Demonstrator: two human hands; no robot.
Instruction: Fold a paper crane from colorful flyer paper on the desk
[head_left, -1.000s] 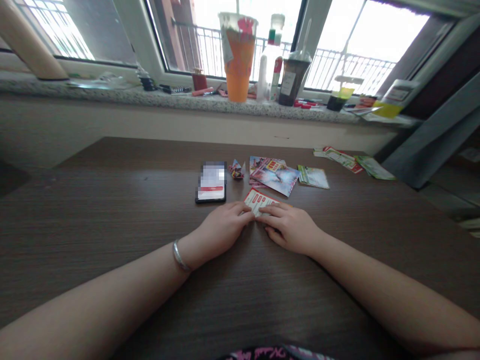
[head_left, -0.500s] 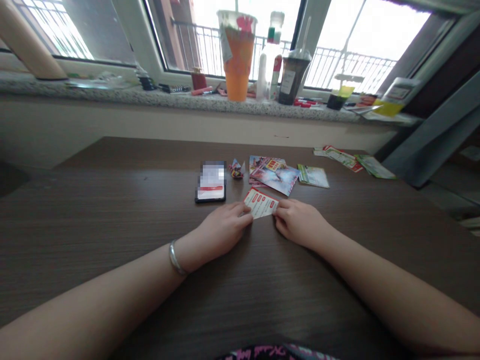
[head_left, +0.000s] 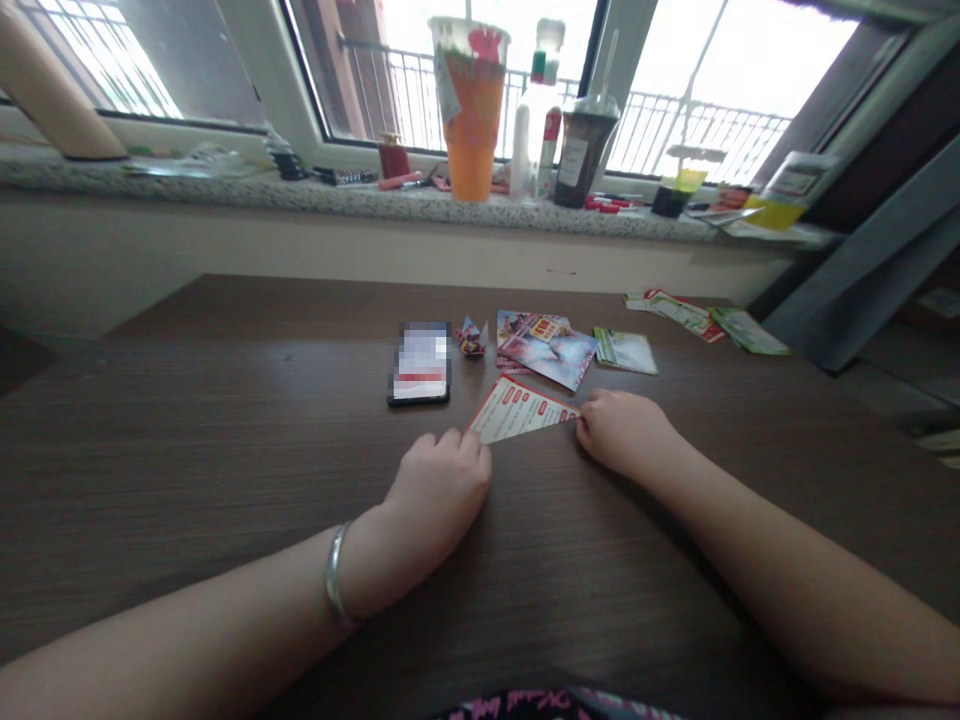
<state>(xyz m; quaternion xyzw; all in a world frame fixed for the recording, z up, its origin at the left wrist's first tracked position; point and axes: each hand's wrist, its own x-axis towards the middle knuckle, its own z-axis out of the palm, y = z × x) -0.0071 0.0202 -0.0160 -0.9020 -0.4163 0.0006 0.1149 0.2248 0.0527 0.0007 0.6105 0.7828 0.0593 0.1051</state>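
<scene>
A folded red-and-white printed paper (head_left: 519, 410) lies on the dark wooden table (head_left: 225, 400) between my hands. My left hand (head_left: 439, 490), with a silver bracelet on the wrist, has its fingers curled and presses the paper's near left corner. My right hand (head_left: 626, 432) is closed, pinching the paper's right tip against the table. A black phone (head_left: 420, 365) with a lit screen lies just left of the paper.
Beyond the paper lie a small folded paper figure (head_left: 472, 338), a stack of colourful leaflets (head_left: 547, 347) and green leaflets (head_left: 626, 352). More leaflets (head_left: 686, 312) sit far right. The stone windowsill holds an orange cup (head_left: 471, 110), a bottle (head_left: 534, 115), a dark drink cup (head_left: 581, 150) and clutter.
My hands have moved apart along the paper: the left drew back toward me, the right slid right. The paper now shows as a longer flat wedge between them.
</scene>
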